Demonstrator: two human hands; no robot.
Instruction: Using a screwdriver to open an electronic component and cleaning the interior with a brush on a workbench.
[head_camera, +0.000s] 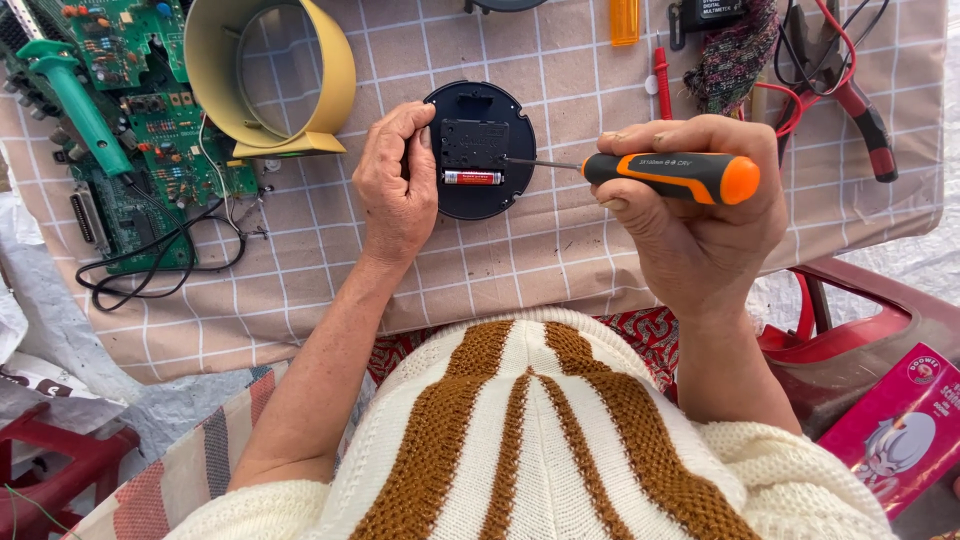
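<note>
A round black clock back (480, 150) is lying face down on the checked beige tablecloth (560, 250), and everything else is sitting around it. At its middle a square black movement box (474, 143) is carrying a red-and-silver battery (472, 177) along its lower edge. The left hand (398, 185) is steadying the clock's left rim, its fingers curled and pressing together against the plastic. The right hand (690, 215), to the clock's right, is wrapping all its fingers tightly round the rubbery orange-and-black handle of a screwdriver (670, 175), whose thin steel shaft is reaching level to the movement box's right side. Judging from this, the work looks partway through: the movement is still seated, the battery still in. Up and left of the clock, a wide yellow ring (270, 75) is standing on edge; further left, green circuit boards (130, 130) are trailing black wires. Up and right, red-handled pliers (850, 90) are resting.
</note>
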